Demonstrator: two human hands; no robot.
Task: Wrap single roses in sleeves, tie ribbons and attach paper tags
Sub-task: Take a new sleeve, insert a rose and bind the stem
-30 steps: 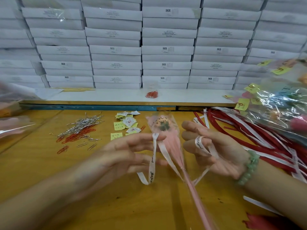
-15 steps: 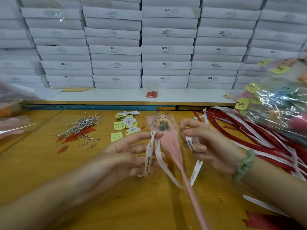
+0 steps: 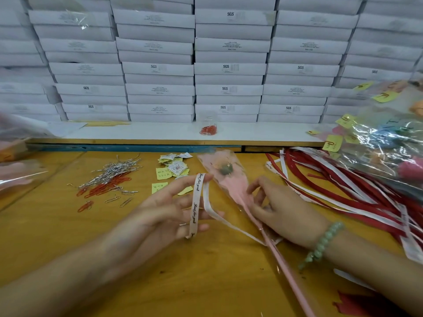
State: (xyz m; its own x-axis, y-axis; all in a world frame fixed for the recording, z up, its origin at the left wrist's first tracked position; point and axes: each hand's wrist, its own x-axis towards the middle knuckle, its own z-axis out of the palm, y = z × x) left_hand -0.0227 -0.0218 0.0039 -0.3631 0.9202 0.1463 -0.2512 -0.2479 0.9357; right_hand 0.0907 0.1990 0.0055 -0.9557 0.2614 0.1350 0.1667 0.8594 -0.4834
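Yellow table (image 3: 57,225) bears paper clips (image 3: 109,177), paper tags (image 3: 174,168), ribbons (image 3: 343,186) and seemingly wrapped roses (image 3: 384,145)

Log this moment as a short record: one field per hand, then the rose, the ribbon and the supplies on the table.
left hand: holds the white printed ribbon, looped over an upper fingertip
right hand: holds the sleeved rose at its narrow part; bead bracelet on the wrist
rose: between the hands over the yellow table, head pointing away
ribbon: runs from the left hand to the stem; no bow yet
supplies: paper clips left, paper tags beside them, red and white ribbons right
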